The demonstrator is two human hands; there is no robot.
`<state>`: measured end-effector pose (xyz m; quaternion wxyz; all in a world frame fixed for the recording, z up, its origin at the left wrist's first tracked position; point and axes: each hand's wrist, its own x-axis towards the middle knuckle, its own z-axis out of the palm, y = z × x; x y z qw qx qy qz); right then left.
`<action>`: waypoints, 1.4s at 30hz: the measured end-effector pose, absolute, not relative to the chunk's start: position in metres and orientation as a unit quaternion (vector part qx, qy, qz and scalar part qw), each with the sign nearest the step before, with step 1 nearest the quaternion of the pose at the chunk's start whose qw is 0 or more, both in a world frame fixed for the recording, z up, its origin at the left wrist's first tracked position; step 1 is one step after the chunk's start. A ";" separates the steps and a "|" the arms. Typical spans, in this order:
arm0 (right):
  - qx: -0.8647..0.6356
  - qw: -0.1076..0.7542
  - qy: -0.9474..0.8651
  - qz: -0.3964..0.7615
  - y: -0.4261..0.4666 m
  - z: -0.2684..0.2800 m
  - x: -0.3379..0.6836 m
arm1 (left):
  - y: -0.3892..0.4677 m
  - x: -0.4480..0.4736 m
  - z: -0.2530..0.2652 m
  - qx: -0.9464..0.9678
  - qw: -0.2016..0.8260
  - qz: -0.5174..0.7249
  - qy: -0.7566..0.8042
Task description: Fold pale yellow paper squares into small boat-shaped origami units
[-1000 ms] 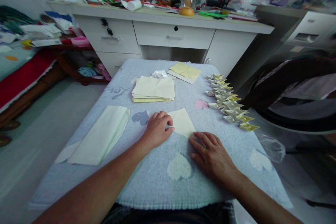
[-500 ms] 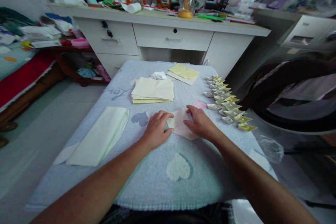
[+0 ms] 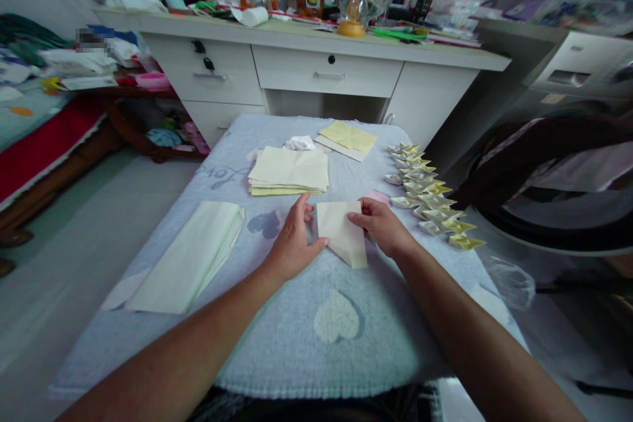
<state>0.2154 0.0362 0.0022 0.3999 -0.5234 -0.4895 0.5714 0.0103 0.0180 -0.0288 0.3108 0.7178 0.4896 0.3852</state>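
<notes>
A partly folded piece of cream paper is held up over the cloth-covered table. My right hand pinches its right edge, thumb in front and fingers behind. At the paper's left edge is my left hand, its fingers apart and curved; its thumb tip is close to the lower left edge, and I cannot tell whether it touches. Beyond the hands lies a stack of cream and yellow paper. Several small folded paper boats stand in rows to the right.
A large folded pale sheet lies on the left of the table. At the back are a yellow sheet on a white one and a crumpled white tissue. A cluttered white desk stands behind, and a front-loading washing machine at right.
The paper has turned and been lifted off the table in my right hand's pinch. My left hand's fingers have moved off it and spread.
</notes>
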 end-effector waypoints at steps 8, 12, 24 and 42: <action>-0.458 0.543 -0.323 0.626 0.011 0.000 0.201 | 0.016 0.014 -0.012 0.548 0.596 0.417 0.413; -0.437 0.549 -0.309 0.642 -0.001 -0.001 0.194 | 0.017 0.013 -0.007 0.496 0.611 0.454 0.418; -0.428 0.508 -0.423 0.616 -0.006 -0.002 0.194 | 0.019 0.007 -0.010 0.540 0.544 0.458 0.450; -0.467 0.300 -0.818 0.148 -0.015 -0.004 0.196 | 0.020 0.002 -0.015 0.769 0.288 0.312 0.477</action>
